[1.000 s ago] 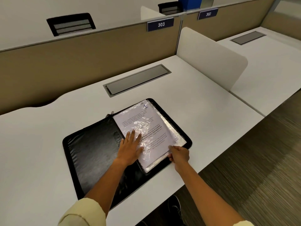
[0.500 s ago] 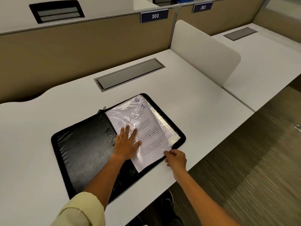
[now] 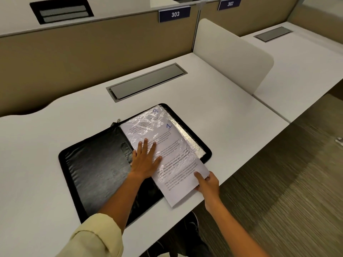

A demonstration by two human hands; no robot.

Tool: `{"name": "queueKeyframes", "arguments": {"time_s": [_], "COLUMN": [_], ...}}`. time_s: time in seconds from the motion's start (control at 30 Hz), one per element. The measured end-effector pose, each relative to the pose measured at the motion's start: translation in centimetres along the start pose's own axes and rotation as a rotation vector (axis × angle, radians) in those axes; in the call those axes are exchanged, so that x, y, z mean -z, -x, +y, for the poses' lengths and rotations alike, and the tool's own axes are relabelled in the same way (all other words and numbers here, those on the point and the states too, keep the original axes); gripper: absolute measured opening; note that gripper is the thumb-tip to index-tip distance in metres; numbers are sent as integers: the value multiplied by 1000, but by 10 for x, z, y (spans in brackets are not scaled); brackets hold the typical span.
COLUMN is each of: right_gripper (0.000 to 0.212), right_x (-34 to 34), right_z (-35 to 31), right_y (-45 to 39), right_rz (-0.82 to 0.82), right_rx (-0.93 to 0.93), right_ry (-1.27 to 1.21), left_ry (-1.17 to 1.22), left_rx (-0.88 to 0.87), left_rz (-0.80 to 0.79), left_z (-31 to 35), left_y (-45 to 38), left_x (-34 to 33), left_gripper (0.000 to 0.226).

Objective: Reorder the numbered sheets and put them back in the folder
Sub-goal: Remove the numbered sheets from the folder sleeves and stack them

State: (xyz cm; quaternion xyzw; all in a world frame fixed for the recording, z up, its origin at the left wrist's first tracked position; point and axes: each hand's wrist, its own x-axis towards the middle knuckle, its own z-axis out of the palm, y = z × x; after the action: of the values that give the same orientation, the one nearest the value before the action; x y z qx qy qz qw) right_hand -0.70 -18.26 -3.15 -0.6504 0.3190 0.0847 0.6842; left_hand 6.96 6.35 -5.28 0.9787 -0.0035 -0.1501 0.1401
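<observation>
My left hand (image 3: 145,160) lies flat on the plastic sleeves (image 3: 148,127) in the open folder (image 3: 96,164); my right hand (image 3: 207,184) pinches sheet 1 (image 3: 178,182), half out at the near edge.

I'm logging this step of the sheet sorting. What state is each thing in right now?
folder: open flat on the desk, zipper undone.
plastic sleeve: lying in the folder's right half.
sheet marked 1: partly pulled out of the sleeve, hanging past the folder's near edge.
left hand: flat, pressing the sleeve.
right hand: pinching the sheet's corner.
cable hatch: closed.

folder (image 3: 96,164) — black | sheet (image 3: 178,184) — white, blue numeral | desk (image 3: 213,93) white
</observation>
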Motion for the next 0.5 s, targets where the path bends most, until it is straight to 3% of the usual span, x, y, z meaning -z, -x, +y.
{"name": "queueKeyframes", "arguments": {"time_s": [0.5], "right_gripper": [23], "right_x": [50], "right_z": [23], "right_y": [24], "right_rz": [72], "right_rx": [-19], "right_ry": [-96], "left_ry": [-23], "left_rx": [5], "left_rz": [60], "left_z": [12], "left_y": [-6], "left_x": [-1], "left_gripper": [74]}}
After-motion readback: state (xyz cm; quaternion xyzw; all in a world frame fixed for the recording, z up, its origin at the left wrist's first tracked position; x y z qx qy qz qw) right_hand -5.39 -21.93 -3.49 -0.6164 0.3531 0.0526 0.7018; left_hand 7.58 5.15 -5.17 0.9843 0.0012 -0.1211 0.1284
